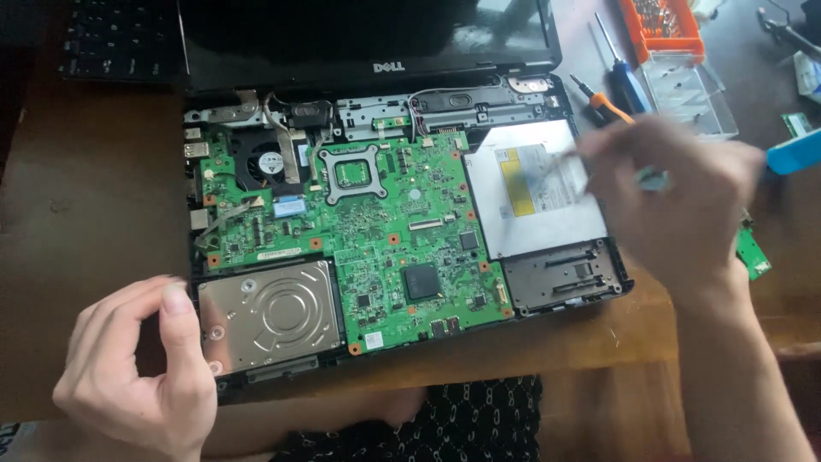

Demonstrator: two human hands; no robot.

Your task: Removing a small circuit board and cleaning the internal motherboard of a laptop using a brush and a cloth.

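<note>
Resting at the near left corner of an opened laptop point(402, 231), the left hand point(137, 368) has its fingers curled loosely inward with the thumb raised, touching the edge beside the hard drive point(269, 315) and holding nothing that can be seen. That drive is a flat rectangle of brushed silver metal with a stamped circular relief on its lid. The right hand point(676, 201) is blurred over the laptop's right side, its fingers closed around a thin tool with a light blue handle point(795, 152) that juts out to the right; the tip is too smeared to make out. Beneath it lies the optical drive point(534, 192), a pale grey metal slab with a yellow and white label. Filling the laptop's middle is a green circuit board point(393, 222), densely dotted with small chips, a square socket framed in grey, and orange-ringed screw holes. A round black fan point(269, 162) sits at the board's upper left. The glossy black screen point(368, 34) stands folded back at the far side.

The bench point(94, 197) is dark brown wood with a smooth, dull finish. On it, beyond the right hand, lie two screwdrivers point(620, 81), one with an orange handle and one with blue, next to a clear plastic case with an orange tray of bits point(671, 30). A small green board point(753, 252) lies just right of the wrist. A black keyboard point(120, 38) sits at the far left.
</note>
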